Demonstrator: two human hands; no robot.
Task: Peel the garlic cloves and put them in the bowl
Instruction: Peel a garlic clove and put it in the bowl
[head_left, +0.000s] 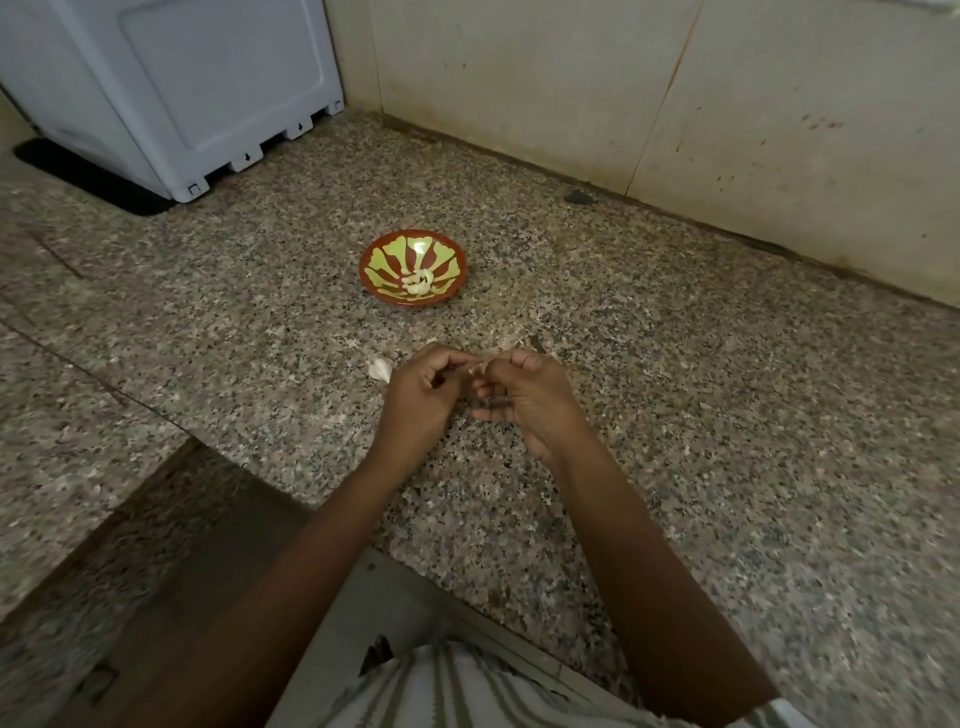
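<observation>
Striped cloth (467, 691) at our waist sits lowest in view, and from there we reach over the granite counter (727, 415). We hold our left hand (421, 395) and right hand (524, 400) together just above the stone, fingers of both curled, pinching a small garlic clove (475, 370) between them. It is mostly hidden, so we cannot tell how much skin is off. Working low probably lets the papery skin drop onto the counter. Another unpeeled clove (380, 369) lies just beside our left hand, within easy reach. Beyond our hands, the red and green bowl (384, 260) holds the peeled cloves (417, 285), so the peeling seems partly done
</observation>
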